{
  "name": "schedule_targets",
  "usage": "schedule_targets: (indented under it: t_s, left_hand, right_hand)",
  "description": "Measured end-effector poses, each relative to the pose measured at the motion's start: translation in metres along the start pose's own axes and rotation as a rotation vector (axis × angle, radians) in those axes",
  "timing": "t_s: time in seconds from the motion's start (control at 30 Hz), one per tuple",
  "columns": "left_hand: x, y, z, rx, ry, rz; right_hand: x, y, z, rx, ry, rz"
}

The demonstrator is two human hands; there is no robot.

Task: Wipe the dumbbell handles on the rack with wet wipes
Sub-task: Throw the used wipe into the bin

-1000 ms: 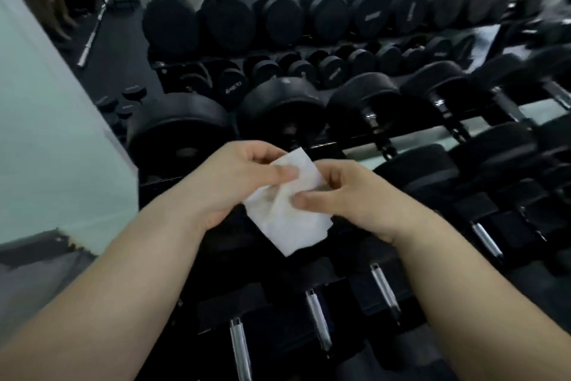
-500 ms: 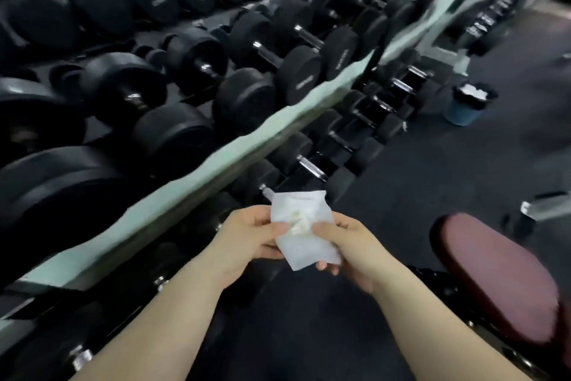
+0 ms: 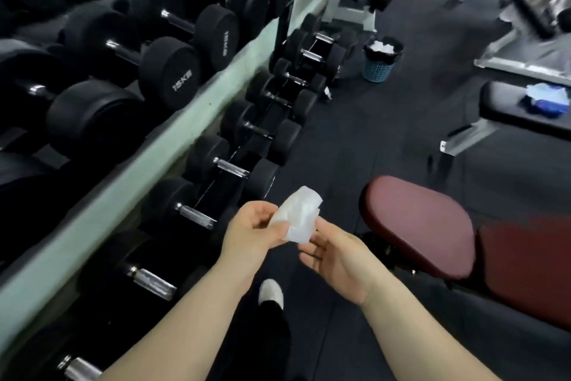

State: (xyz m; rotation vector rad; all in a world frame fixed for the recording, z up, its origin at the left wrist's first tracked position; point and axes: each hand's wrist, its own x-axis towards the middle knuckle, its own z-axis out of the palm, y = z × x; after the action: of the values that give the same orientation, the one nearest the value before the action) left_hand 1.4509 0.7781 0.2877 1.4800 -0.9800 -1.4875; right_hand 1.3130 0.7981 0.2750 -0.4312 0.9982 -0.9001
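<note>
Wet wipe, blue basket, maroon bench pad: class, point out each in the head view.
wet wipe (image 3: 299, 214), head view, middle of the crumpled sheet.
blue basket (image 3: 377, 69), head view, its mesh wall.
maroon bench pad (image 3: 415, 223), head view, middle of the cushion top.

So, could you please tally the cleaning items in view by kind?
Wet wipe, held in the left hand: 1
Wipe pack on the black bench: 1
Blue basket of crumpled white waste: 1
Total: 3

Left: two-tier dumbbell rack (image 3: 123, 176). Right: padded bench (image 3: 417, 226), second bench (image 3: 506, 105) behind it, wipes pack (image 3: 547, 99) on top. Ahead, by rack's end: waste basket (image 3: 378, 67).
</note>
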Motion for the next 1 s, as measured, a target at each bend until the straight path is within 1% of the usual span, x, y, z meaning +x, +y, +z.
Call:
schedule_targets:
  t_s: [0.07, 0.17, 0.3, 0.4, 0.5, 0.6, 0.67, 0.73, 0.8, 0.87, 1.0]
  left_hand:
    - [0.027, 0.001, 0.008, 0.022, -0.046, -0.049]
    - [0.077, 0.012, 0.015, 0.077, -0.128, -0.113]
    - [0.16, 0.043, 0.022, 0.002, -0.311, -0.205]
    - [0.229, 0.076, 0.033, -0.047, -0.379, -0.274]
    - [0.287, 0.109, 0.045, -0.11, -0.443, -0.265]
    - [0.328, 0.131, 0.056, -0.179, -0.503, -0.285]
    - [0.35, 0.139, 0.064, -0.209, -0.499, -0.324]
    - [0.374, 0.149, 0.073, -0.185, -0.472, -0.334]
    - [0.4, 0.157, 0.083, -0.069, -0.446, -0.291]
    - [0.426, 0.165, 0.095, 0.049, -0.415, -0.211]
    - [0.485, 0.179, 0.127, 0.103, -0.272, -0.166]
  right_hand:
    - [0.02, -0.01, -0.005, -0.074, 0.048, 0.006]
    - [0.061, -0.04, -0.011, -0.281, 0.109, -0.03]
    - [0.13, -0.103, -0.009, -0.497, 0.156, -0.104]
    - [0.182, -0.153, -0.006, -0.485, 0.171, -0.137]
    - [0.222, -0.196, -0.006, -0.378, 0.158, -0.142]
    - [0.253, -0.231, -0.013, -0.307, 0.075, -0.133]
    - [0.27, -0.252, -0.019, -0.313, 0.051, -0.116]
    - [0.29, -0.274, -0.025, -0.315, 0.057, -0.089]
    - [0.311, -0.292, -0.034, -0.365, 0.055, -0.077]
    - [0.334, -0.31, -0.044, -0.467, 0.061, -0.133]
    - [0.387, -0.355, -0.08, -0.486, 0.087, -0.175]
